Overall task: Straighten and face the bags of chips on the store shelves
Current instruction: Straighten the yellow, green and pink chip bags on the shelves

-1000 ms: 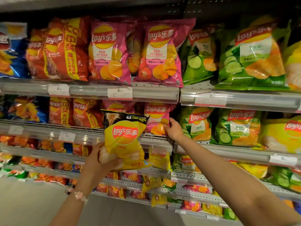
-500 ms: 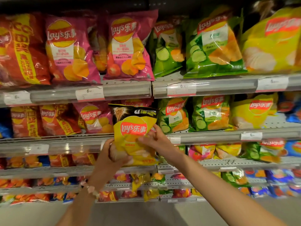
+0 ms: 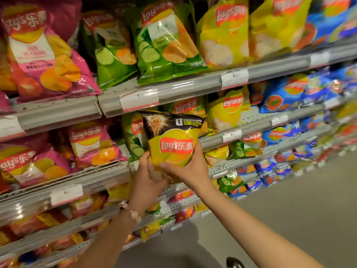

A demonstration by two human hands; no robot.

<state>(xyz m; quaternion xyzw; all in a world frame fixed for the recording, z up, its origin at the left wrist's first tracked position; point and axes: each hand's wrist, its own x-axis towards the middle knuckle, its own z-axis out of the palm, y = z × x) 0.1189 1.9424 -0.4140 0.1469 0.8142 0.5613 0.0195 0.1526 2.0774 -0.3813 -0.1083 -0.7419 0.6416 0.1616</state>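
1. The yellow bag (image 3: 172,146) with the black top band is up off the shelf, upright and face-on, red logo square to the camera, gripped at its lower half from both sides.
2. Top shelf: a pink bag (image 3: 44,55) leans at the left, two green cucumber bags (image 3: 114,55) (image 3: 166,47) tilt beside it, then yellow bags (image 3: 222,35) standing further right.
3. Middle shelf: pink bags (image 3: 90,144) at left, a green bag (image 3: 133,136) partly hidden behind the held one, a yellow bag (image 3: 226,113) upright to the right, blue bags (image 3: 286,93) beyond, blurred.
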